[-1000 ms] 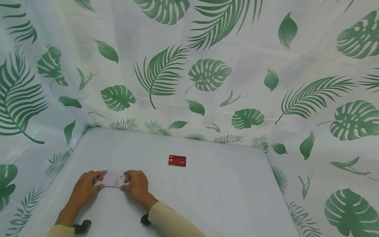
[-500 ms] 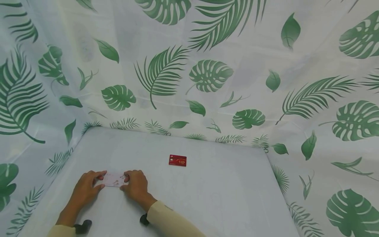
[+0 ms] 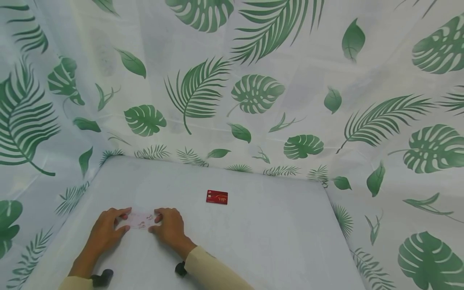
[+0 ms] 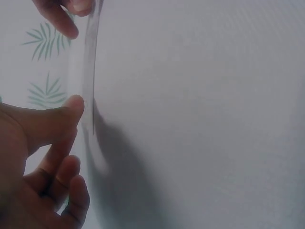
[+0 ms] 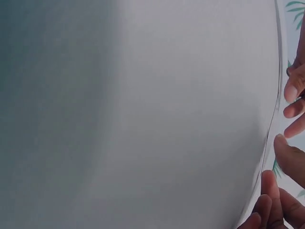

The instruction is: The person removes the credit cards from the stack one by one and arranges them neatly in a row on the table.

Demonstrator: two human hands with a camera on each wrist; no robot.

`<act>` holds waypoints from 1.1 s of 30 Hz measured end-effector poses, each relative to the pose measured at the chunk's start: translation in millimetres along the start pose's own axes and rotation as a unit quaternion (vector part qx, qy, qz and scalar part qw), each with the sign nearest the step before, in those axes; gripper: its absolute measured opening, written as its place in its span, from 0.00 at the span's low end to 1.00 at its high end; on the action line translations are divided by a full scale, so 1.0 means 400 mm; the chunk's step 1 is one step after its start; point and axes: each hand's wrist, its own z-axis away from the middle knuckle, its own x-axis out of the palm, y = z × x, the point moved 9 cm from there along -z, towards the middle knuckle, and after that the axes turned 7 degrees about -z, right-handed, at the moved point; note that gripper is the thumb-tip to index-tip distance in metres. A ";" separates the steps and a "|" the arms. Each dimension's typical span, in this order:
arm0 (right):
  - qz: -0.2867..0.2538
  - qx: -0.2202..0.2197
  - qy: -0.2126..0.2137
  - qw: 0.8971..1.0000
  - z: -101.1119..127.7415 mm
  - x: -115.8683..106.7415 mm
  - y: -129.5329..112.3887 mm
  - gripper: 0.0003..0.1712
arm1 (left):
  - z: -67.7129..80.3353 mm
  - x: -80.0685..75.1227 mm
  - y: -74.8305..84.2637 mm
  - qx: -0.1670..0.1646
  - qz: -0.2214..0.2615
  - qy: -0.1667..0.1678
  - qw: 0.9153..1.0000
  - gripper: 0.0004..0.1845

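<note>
Pale card (image 3: 140, 220) held low over white table (image 3: 253, 241), near front-left edge, between both hands. Left hand (image 3: 105, 231) pinching left short edge, thumb below, forefinger on top; right hand (image 3: 167, 226) pinching right short edge likewise. Left wrist view: card seen edge-on (image 4: 89, 71), thumb tip (image 4: 71, 107) pressed to near edge, other fingers curled under. Right wrist view: card filling most of frame (image 5: 143, 114), edge slightly bowed, fingertips (image 5: 291, 90) at rim.

Judged handling: very light, thin, semi-stiff plastic; flexing under edge pressure, springing back likely. Smooth faces, probably slippery; apt to squirt out if squeezed hard across ends. Not fragile, though creasing possible under sharp bend. Best hold: short edges or corners, pad-to-pad, light force; lifting off flat surface needing a nail or slide to table edge.

Red VIP card (image 3: 217, 197) lying flat farther back, well apart. Leaf-print curtain (image 3: 253, 92) around table.
</note>
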 end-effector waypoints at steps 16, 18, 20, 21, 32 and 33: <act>-0.086 0.012 0.015 0.996 0.000 -0.090 0.075 0.30 | -0.037 0.000 0.084 0.036 0.009 0.035 0.999 0.35; -0.092 0.014 0.018 0.996 0.002 -0.104 0.086 0.29 | -0.041 0.001 0.097 0.042 0.016 0.040 0.998 0.35; -0.094 0.011 0.022 0.995 0.003 -0.119 0.094 0.29 | -0.046 0.000 0.112 0.053 0.019 0.049 0.997 0.35; -0.094 0.009 0.023 0.995 0.004 -0.126 0.098 0.29 | -0.048 0.000 0.120 0.058 0.020 0.055 0.997 0.34; -0.100 0.020 0.038 0.994 0.007 -0.205 0.154 0.30 | -0.093 0.042 0.193 0.071 0.041 0.047 0.996 0.34; -0.102 0.022 0.041 0.994 0.008 -0.212 0.160 0.30 | -0.097 0.047 0.197 0.072 0.042 0.045 0.996 0.34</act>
